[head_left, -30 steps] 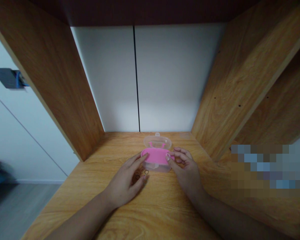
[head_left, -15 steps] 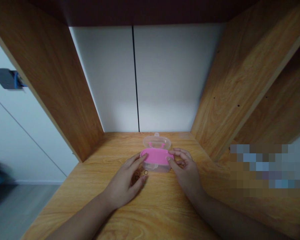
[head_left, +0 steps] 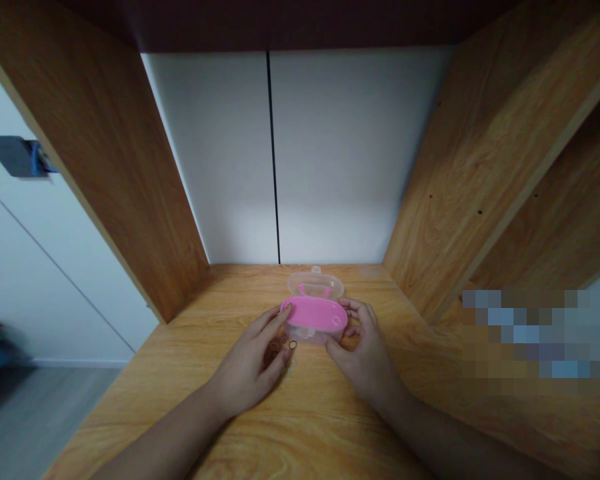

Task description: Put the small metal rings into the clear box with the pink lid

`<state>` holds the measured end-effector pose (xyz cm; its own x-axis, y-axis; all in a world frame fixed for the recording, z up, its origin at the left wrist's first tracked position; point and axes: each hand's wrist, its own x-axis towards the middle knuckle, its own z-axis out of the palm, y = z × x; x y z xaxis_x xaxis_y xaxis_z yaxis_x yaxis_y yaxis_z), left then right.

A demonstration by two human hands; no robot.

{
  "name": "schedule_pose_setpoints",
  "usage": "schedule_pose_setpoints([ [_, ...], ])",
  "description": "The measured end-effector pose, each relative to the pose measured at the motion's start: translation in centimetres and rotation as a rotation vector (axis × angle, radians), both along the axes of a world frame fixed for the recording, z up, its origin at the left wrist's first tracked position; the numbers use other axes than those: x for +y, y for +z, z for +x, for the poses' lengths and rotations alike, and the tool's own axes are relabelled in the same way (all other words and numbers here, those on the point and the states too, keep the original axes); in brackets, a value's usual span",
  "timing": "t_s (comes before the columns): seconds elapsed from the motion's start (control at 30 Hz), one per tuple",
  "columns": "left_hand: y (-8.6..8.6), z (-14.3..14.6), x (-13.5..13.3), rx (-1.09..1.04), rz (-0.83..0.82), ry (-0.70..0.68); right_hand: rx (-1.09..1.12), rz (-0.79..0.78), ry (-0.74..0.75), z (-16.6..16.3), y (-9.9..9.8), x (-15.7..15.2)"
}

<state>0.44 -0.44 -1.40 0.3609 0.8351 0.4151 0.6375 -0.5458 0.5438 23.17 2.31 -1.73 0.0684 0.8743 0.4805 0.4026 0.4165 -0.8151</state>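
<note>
A clear oval plastic box [head_left: 307, 335] stands on the wooden tabletop with its see-through lid [head_left: 316, 285] tipped back. Lying level across its top is a pink oval tray [head_left: 310, 311]; a small ring shows at its right end. My left hand [head_left: 250, 353] rests fingertips on the tray's left end, with the thumb spread away toward the front. Round the box's right end curls my right hand [head_left: 367, 347], thumb at the front wall and fingers behind the side. Several small thin bands [head_left: 293, 345] lie on the table beside my left hand, partly hidden by it.
Wooden side panels rise at the left [head_left: 130, 193] and right [head_left: 460, 173], with a white back wall [head_left: 330, 160] between them. A dark shelf [head_left: 300, 23] hangs overhead. Part of the right side is blurred into blocks.
My right thumb has come off the tray's top and down to the box's front wall, its fingers now around the right side. A small ring has become visible on the tray. My left hand barely moved.
</note>
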Motion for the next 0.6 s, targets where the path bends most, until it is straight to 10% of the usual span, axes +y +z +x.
schedule_pose_setpoints([
  [0.37,-0.11,-0.14,-0.02,-0.004,0.026,0.039,-0.005,-0.041,0.053,0.35,0.01,0.48],
  [0.6,0.57,-0.19,-0.09,0.032,0.026,0.302,-0.084,0.111,-0.027,0.29,0.62,0.01],
])
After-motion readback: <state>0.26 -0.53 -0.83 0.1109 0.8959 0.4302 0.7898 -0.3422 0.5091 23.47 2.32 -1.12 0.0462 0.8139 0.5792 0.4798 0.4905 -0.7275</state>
